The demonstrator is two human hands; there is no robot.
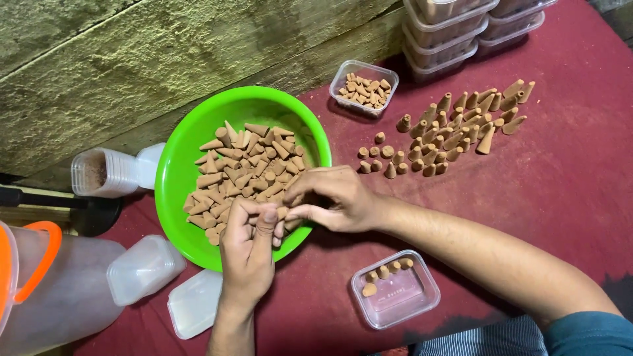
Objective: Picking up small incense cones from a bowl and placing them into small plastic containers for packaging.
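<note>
Head view: left hand (247,247) and right hand (330,198) pinch cones (281,212), seemingly, over the green bowl (173,178); picking from its heap.

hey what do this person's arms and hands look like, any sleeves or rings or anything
Both hands, left hand and right hand, are bare: no gloves, and no rings or watch in view. The forearms are bare too. A teal sleeve shows high on the right arm, at the frame's corner.

One green bowl (181,165) — two loose lids (145,267), two open tubs (395,310) — five cones (388,269) in the near tub.
</note>
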